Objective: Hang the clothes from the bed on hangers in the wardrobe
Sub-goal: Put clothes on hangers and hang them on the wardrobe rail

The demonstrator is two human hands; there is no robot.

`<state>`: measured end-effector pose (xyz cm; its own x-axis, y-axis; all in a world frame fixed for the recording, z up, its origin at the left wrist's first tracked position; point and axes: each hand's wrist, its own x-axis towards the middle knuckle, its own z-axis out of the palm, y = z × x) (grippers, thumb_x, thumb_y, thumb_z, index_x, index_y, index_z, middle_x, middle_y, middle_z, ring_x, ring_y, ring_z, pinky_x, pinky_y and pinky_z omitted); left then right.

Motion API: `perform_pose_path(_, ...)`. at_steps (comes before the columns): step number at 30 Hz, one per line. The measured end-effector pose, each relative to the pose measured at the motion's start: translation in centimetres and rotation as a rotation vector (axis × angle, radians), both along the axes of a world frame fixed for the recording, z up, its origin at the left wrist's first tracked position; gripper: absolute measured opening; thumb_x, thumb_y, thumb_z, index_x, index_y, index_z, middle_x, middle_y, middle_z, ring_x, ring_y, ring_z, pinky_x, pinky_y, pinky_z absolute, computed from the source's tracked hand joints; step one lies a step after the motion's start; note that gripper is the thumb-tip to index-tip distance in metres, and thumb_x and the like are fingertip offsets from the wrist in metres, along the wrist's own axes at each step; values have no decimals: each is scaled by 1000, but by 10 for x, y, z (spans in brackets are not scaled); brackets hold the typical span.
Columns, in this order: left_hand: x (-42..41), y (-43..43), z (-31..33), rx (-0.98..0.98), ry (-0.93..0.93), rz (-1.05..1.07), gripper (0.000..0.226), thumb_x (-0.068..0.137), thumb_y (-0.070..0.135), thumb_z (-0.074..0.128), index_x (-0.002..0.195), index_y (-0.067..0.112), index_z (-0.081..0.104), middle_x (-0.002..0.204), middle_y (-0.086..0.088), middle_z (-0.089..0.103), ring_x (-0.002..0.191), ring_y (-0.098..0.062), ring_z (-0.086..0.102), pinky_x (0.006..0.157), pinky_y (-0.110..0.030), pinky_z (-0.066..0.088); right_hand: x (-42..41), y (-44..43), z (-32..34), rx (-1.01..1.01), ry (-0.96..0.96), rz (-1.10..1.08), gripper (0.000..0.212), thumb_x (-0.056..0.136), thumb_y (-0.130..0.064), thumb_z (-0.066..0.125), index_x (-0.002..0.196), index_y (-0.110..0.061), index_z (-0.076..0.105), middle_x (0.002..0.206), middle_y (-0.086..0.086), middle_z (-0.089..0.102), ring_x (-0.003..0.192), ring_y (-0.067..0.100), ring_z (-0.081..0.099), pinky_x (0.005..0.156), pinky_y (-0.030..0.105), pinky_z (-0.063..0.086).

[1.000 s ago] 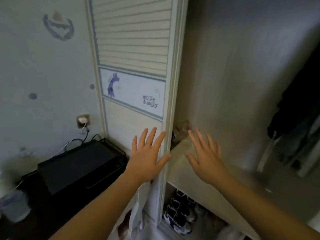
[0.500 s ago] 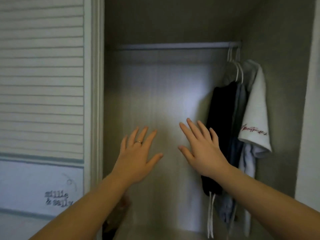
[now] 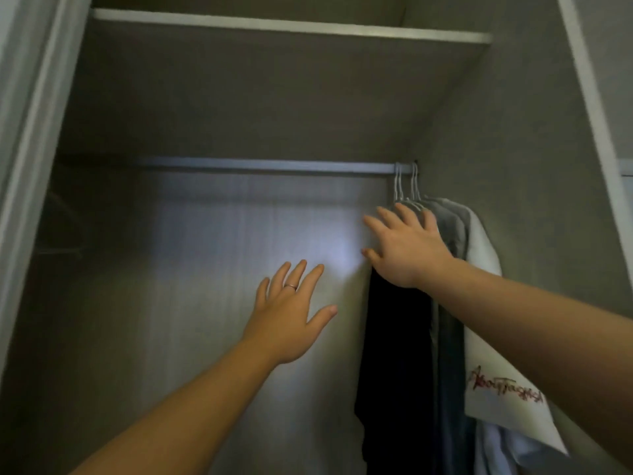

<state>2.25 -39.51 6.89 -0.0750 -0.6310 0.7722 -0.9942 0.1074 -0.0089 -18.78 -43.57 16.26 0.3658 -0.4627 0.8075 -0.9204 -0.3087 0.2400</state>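
Note:
I look into the open wardrobe. A grey rail [image 3: 260,165] runs across it, and white hangers [image 3: 406,185] hook onto its right end. From them hang a black garment [image 3: 394,365], a grey one [image 3: 452,231] and a white T-shirt [image 3: 496,389] with red script. My right hand [image 3: 406,250] is spread with straight fingers in front of the top of these clothes, just below the hanger hooks. My left hand [image 3: 291,310], wearing a ring, is spread in mid-air before the wardrobe's back wall. Both hold nothing. The bed is out of view.
A shelf [image 3: 287,27] spans the wardrobe above the rail. The sliding door's frame [image 3: 30,138] stands at the left and a white side panel [image 3: 596,108] at the right. A faint hanger shape [image 3: 61,234] shows in the dark left part.
The view has swung from the door and low shelf up to the rail. My right hand has risen to the hung clothes; my left hand has stayed spread below it.

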Motion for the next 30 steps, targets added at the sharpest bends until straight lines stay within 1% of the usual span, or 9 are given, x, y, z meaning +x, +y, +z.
perform_pose_path(3,-16,-43,17,5,50,-75,69,97,65,29,156,39,5,167,6,1,152,-18,-6,122,-46,3,-10,-14,27,-32,6,-90,61,96,-52,35,150,-25,24,156,4,27,145,29,19,114,55,14)
perform_pose_path(5,-28,-70,25,5,90,-139,69,97,64,32,156,39,8,167,6,5,152,-17,-2,122,-44,6,-15,-22,41,-36,3,-141,58,94,-49,37,145,-23,31,148,7,40,136,30,34,107,52,24)
perform_pose_path(7,-41,-95,33,30,136,-220,69,97,63,35,157,37,10,166,6,8,152,-17,3,121,-41,10,-19,-27,52,-14,6,-197,53,93,-47,41,139,-20,38,140,9,47,129,32,42,101,49,30)
perform_pose_path(14,-82,-160,53,81,209,-470,69,96,63,39,155,30,23,161,1,26,146,-26,25,117,-45,27,-29,-45,70,-42,75,-369,33,92,-25,52,123,-14,50,127,10,55,119,35,48,95,42,36)
perform_pose_path(17,-96,-176,53,95,228,-580,84,84,76,32,153,28,28,159,-2,32,144,-26,32,116,-45,31,-23,-51,76,-67,68,-391,30,93,-14,49,121,-8,55,122,15,52,116,39,51,90,42,40)
perform_pose_path(19,-101,-186,53,119,263,-635,92,76,80,27,153,29,28,159,-2,32,143,-26,33,116,-45,31,-16,-55,79,-60,35,-412,30,93,-8,47,122,-5,56,120,17,52,113,40,53,81,41,40)
perform_pose_path(22,-101,-198,52,138,291,-706,76,91,67,41,155,27,26,160,-1,29,144,-26,33,117,-45,30,-4,-61,82,-35,-26,-437,29,93,-3,46,119,-4,57,119,18,56,110,40,57,74,39,39)
perform_pose_path(24,-100,-204,51,133,294,-740,69,97,58,44,155,27,24,161,0,26,145,-25,31,118,-41,28,2,-65,85,-54,-45,-457,28,93,-2,45,119,-5,57,118,17,57,108,39,58,73,38,39)
perform_pose_path(30,-95,-211,46,170,344,-831,68,98,57,43,156,33,17,163,6,21,147,-19,28,119,-38,26,10,-75,94,-55,-208,-416,30,92,-4,44,120,-5,56,119,16,59,106,38,60,74,38,41)
